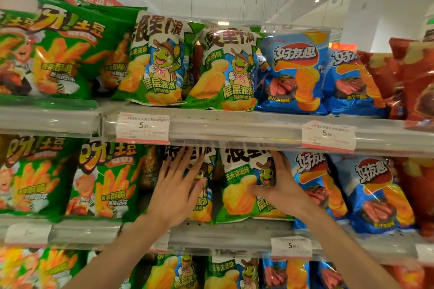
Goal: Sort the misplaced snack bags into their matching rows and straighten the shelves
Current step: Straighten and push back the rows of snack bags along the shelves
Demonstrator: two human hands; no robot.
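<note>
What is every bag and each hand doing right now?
left hand: fingers straight, pressing flat on a frog bag.
right hand: gripping the next frog bag's right edge.
left frog bag: upright, mostly covered by the hand.
right frog bag: upright, held.
blue bags: standing upright on the middle shelf.
green fries bags: standing upright at the left.
price tag: clipped to the shelf edge.
</note>
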